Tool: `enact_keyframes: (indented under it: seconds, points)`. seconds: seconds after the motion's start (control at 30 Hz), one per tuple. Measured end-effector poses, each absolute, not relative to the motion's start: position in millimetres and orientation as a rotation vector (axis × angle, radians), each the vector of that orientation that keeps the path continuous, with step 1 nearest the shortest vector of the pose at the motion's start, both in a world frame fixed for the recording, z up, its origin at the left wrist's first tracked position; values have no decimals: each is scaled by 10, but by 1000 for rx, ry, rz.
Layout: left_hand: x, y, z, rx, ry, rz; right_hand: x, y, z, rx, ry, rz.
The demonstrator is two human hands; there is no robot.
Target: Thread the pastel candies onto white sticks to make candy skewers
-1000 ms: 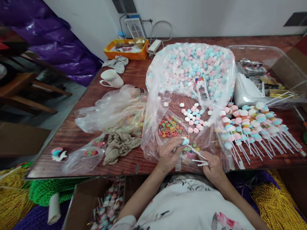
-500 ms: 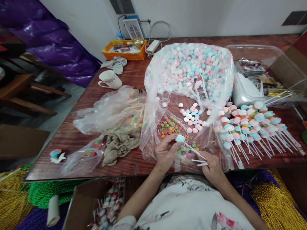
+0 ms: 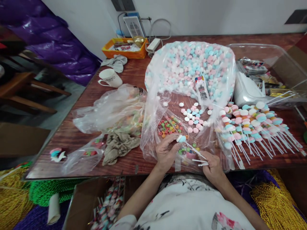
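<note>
Between the thumb and fingers of my left hand [image 3: 166, 151] are a white and a light-blue round candy piece [image 3: 181, 138]. A thin white stick [image 3: 194, 149] runs from the blue piece to my right hand [image 3: 211, 164]. My right hand is closed on that stick and on several more white sticks [image 3: 199, 162] fanned beneath it. Below my hands lies a clear plastic bag with small coloured rings [image 3: 169, 126] and loose pastel pieces [image 3: 193, 118] on it. Finished-looking skewers [image 3: 251, 124] of pastel pieces on white sticks lie in a heap to the right.
A large clear bag of pastel pieces [image 3: 189, 64] fills the back middle. At right stands a clear plastic tub [image 3: 249, 95]. On the left are a white mug [image 3: 110, 78], a grey-brown cloth [image 3: 120, 147], plastic bags [image 3: 107, 105] and an orange tray [image 3: 124, 53].
The view has shifted slightly. My left hand still pinches the candy pieces at the stick's end, and a little more of the white piece shows beside the blue one.
</note>
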State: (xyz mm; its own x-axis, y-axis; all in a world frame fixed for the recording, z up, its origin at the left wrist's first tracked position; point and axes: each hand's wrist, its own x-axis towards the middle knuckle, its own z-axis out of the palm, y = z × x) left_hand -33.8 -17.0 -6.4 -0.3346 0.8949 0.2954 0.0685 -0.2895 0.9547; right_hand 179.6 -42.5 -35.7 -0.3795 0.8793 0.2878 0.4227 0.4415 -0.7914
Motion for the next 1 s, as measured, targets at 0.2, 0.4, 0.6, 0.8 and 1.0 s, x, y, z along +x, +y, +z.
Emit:
enact_keyframes:
  seconds: [0.2,0.4,0.6,0.8,1.0]
  points:
    - [-322,-161,-53,1357,1260,1706,1797,-425,-343,-1098,-1988,800]
    - [-298,-180,-41,1299,1253,1649,1795,-424,-324,-1082,-1981,827]
    - [-286,-200,-52,1240,1217,1568,1805,-427,-335,-1070,-2004,804]
    - [-293,-201,-63,1284,1213,1599,1807,-428,-332,-1061,-2006,788]
    - [-298,-196,-28,1363,1210,1643,1817,-433,-361,-1078,-2014,802]
